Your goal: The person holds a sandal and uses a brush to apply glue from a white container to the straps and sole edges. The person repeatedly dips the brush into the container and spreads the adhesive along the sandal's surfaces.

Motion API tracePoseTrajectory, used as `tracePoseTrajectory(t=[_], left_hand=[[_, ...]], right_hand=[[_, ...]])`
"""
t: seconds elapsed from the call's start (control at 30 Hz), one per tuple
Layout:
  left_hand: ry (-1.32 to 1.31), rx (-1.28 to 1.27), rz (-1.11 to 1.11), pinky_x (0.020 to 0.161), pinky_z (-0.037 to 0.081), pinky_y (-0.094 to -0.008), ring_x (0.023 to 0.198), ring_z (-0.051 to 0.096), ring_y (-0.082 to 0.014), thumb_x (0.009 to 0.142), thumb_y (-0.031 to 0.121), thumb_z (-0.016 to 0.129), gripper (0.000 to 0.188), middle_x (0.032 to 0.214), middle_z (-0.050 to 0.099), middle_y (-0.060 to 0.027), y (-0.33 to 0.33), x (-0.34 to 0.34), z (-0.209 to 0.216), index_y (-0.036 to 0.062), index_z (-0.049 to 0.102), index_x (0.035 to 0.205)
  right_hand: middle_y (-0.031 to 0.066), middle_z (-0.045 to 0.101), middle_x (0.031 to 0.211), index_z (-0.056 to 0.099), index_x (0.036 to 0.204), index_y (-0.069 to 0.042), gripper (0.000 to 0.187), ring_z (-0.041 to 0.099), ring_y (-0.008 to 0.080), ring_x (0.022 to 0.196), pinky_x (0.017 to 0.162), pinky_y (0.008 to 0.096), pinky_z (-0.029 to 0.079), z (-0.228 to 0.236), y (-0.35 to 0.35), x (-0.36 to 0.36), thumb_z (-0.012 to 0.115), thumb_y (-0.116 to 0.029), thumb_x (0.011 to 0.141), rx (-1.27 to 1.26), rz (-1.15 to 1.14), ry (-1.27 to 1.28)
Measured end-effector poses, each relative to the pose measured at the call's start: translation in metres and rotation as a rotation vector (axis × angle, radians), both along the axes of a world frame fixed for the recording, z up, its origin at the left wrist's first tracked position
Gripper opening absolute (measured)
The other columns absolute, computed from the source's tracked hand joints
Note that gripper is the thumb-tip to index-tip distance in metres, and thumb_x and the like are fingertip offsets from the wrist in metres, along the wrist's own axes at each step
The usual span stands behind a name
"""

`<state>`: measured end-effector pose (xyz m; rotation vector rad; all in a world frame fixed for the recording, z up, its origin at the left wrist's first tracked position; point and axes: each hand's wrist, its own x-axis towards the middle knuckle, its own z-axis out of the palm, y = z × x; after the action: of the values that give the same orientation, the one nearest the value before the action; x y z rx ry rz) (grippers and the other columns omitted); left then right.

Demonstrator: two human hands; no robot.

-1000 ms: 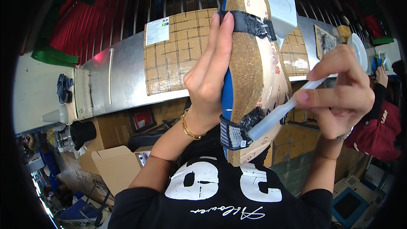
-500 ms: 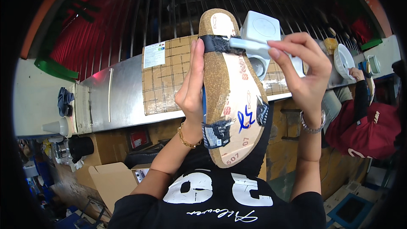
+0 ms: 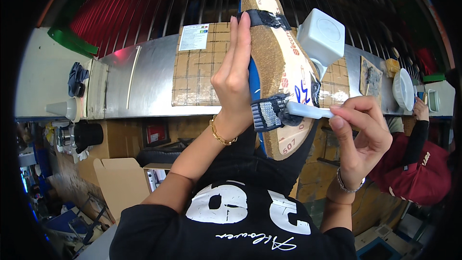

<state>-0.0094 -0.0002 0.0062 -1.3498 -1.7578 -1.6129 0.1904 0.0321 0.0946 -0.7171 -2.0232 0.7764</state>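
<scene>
The thumb and forefinger of the right hand (image 3: 361, 130) were pinched on a slim white tool (image 3: 308, 111), its far end against the inner end of the grey woven strap (image 3: 265, 114); whether bristles lay beneath was unclear. A light, low-angled touch seemed best, kept to that dark patch and off the pale panel beside it.

The left hand (image 3: 235, 74) had long fingers close together along the left edge of the cork sole (image 3: 269, 53); its thumb was hidden, so how firmly it gripped could not be told. The sole stood tilted at upper centre, underside showing; bracing it near the strap would likely steady the stroke.

Beyond were a white container (image 3: 321, 37) at upper right and cardboard (image 3: 202, 77) on the metal bench (image 3: 113, 82).
</scene>
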Motion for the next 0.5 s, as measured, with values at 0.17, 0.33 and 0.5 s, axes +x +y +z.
tracePoseTrajectory(t=[0.17,0.33,0.5], left_hand=[[0.028,0.009,0.025,0.073,0.058,-0.0284,0.089,0.074,-0.0186,0.077,0.016,0.083,0.080,0.126,0.069,-0.0180,0.002,0.002,0.002,-0.0057,0.048,0.145],[0.063,0.023,0.032,0.072,0.058,-0.0287,0.087,0.074,-0.0187,0.078,0.016,0.083,0.077,0.120,0.071,-0.0177,0.002,0.000,0.006,-0.0042,0.049,0.145],[0.029,0.013,0.006,0.073,0.059,-0.0296,0.086,0.075,-0.0203,0.078,0.017,0.083,0.076,0.118,0.072,-0.0181,0.002,0.002,0.009,-0.0024,0.051,0.144]], right_hand=[[0.0054,0.065,0.082,0.081,0.092,-0.007,0.026,0.057,0.0139,0.076,0.070,0.0254,0.041,0.001,-0.002,-0.004,0.083,0.001,0.067,0.137,-0.063,-0.015],[0.0039,0.065,0.082,0.081,0.093,-0.011,0.031,0.056,0.0131,0.074,0.070,0.0257,0.036,0.009,0.000,-0.004,0.084,0.001,0.065,0.334,-0.080,-0.062],[0.0036,0.066,0.083,0.082,0.093,-0.012,0.032,0.056,0.0132,0.073,0.070,0.0257,0.036,0.015,0.004,-0.007,0.085,0.001,0.064,0.386,-0.094,-0.054]])
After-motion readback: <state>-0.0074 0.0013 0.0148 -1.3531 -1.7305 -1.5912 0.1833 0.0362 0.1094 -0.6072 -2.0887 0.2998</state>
